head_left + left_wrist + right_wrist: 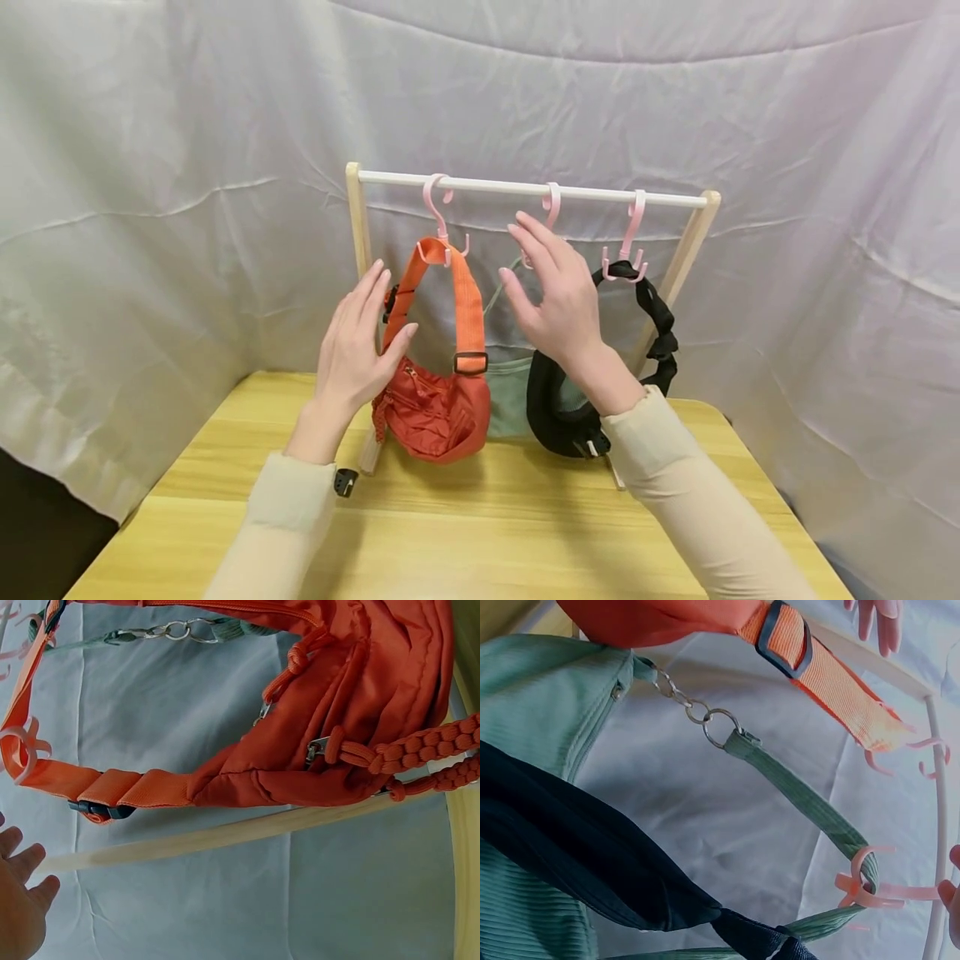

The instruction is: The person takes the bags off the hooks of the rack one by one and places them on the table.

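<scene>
An orange-red shoulder bag (442,417) with braided zip pulls hangs by its strap from a pink hook (437,212). My left hand (352,346) is raised at the bag's left side, fingers straight; the left wrist view shows a gap between this hand (21,904) and the strap (154,789). My right hand (558,296) is lifted before the middle hook (552,204), fingers extended, nothing held. A green corduroy bag (551,697) with a ring-chain strap hangs there, partly hidden. To the right, a black bag (543,400) hangs by its twisted strap.
The rack has a white bar (495,185) between wooden end posts (690,242) and stands on a wood-grain table (465,533). A pale grey curtain (225,125) encloses the back and sides. A third pink hook (633,225) bears the black strap.
</scene>
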A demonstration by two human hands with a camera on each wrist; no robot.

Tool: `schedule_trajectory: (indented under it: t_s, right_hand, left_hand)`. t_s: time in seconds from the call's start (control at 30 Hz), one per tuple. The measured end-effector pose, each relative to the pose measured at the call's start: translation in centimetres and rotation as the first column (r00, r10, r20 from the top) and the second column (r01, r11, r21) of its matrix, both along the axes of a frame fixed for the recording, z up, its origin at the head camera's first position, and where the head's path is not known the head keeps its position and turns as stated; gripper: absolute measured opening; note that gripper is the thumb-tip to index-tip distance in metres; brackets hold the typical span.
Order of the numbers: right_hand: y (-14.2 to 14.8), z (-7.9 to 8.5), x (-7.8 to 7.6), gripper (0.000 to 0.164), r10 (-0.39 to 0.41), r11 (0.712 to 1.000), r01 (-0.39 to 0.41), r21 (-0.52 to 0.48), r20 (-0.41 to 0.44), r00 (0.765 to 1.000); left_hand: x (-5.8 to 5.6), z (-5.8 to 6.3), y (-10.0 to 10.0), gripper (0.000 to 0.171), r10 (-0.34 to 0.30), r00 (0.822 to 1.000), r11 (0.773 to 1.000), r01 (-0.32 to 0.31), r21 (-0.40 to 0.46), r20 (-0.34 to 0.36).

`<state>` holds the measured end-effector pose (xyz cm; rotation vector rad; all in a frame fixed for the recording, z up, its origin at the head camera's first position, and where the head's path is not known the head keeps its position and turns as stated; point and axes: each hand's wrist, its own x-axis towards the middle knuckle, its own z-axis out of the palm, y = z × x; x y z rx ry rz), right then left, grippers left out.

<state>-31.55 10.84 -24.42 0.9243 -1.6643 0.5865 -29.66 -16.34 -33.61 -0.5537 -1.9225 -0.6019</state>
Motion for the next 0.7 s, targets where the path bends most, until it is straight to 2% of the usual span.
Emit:
schedule_trajectory:
  t_s: [0.27, 0.47, 0.7]
  right_hand:
    - [-0.7, 1.0, -1.4, 0.045, -0.017, 0.999, 0.018, 0.029, -0.019, 1.0]
    - [-1.1, 1.8, -2.2, 0.045, -0.029, 0.997, 0.03, 0.067, -0.023, 0.999]
    - [-2.0, 2.7, -3.1, 0.046, 0.008, 0.995, -0.004, 0.102, -0.032, 0.999]
  left_hand:
    - [-0.6, 0.9, 0.3, 0.071, -0.012, 0.998, 0.999, 0.014, -0.028, 0.069]
    - [-1.4, 1.5, 0.6, 0.069, -0.021, 0.997, 0.999, 0.024, -0.04, 0.073]
    - [-2.2, 1.8, 1.1, 0.068, -0.019, 0.995, 0.999, 0.023, -0.037, 0.103]
